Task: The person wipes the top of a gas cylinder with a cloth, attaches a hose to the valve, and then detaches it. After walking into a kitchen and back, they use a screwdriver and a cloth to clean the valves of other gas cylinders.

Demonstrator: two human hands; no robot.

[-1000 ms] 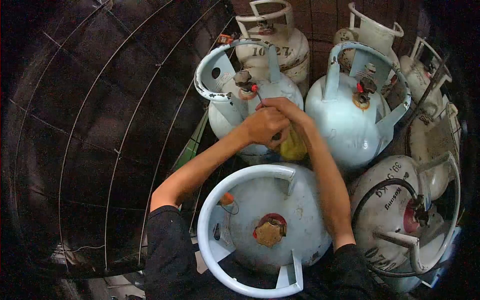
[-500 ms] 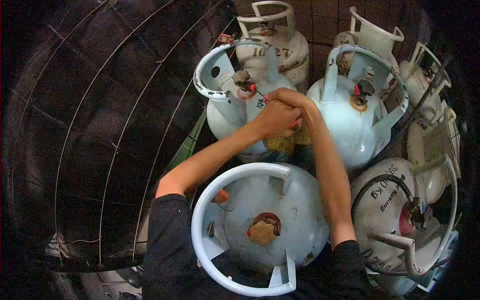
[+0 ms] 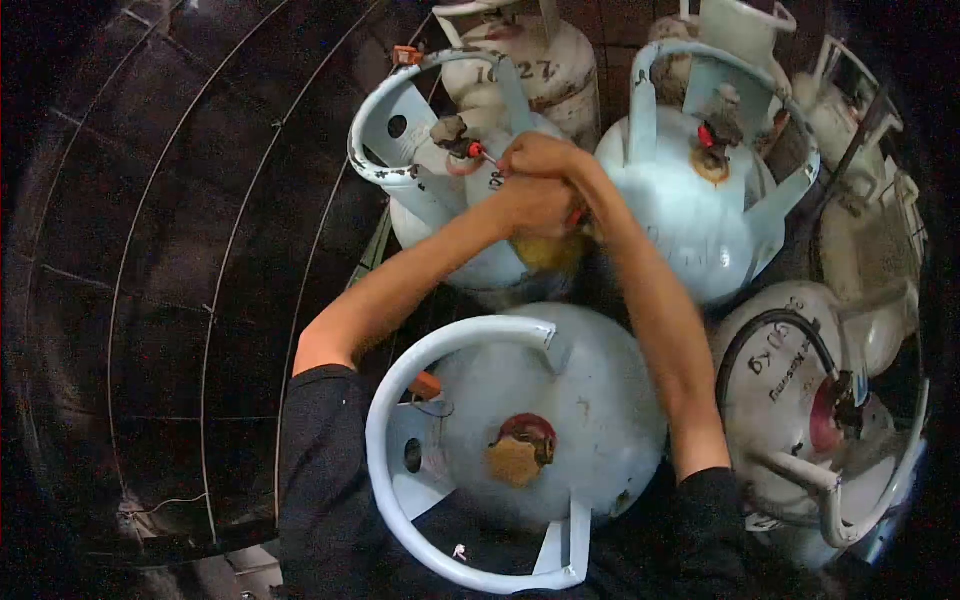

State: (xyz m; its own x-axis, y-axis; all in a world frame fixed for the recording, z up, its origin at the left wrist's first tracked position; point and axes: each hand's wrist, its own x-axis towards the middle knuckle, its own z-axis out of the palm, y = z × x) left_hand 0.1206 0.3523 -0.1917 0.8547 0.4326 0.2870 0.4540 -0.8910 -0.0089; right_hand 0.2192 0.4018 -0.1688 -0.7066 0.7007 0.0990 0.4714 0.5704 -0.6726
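Observation:
My left hand [image 3: 540, 207] is closed around something thin, with an orange-red end [image 3: 577, 216] showing beside the fist. Just above it my right hand [image 3: 540, 155] is closed on a thin rod [image 3: 490, 158], whose tip reaches the red part [image 3: 475, 149] of the valve [image 3: 450, 132] on the upper-left pale blue gas cylinder [image 3: 410, 215]. The two hands touch, and most of the rod is hidden by the fingers. A yellowish patch [image 3: 540, 252] shows below them. Another blue-grey cylinder [image 3: 600, 400] stands upright between my forearms.
A second pale blue cylinder [image 3: 680, 210] stands right of my hands. Behind is a white cylinder [image 3: 570, 75] with dark digits. At the lower right is a white cylinder [image 3: 760, 400] with a black hose [image 3: 775, 315]. Curved wire mesh [image 3: 225, 260] lines the left side.
The whole view has shifted, so the upper cylinders and both hands appear higher and further left. Both hands stay closed at the same valve.

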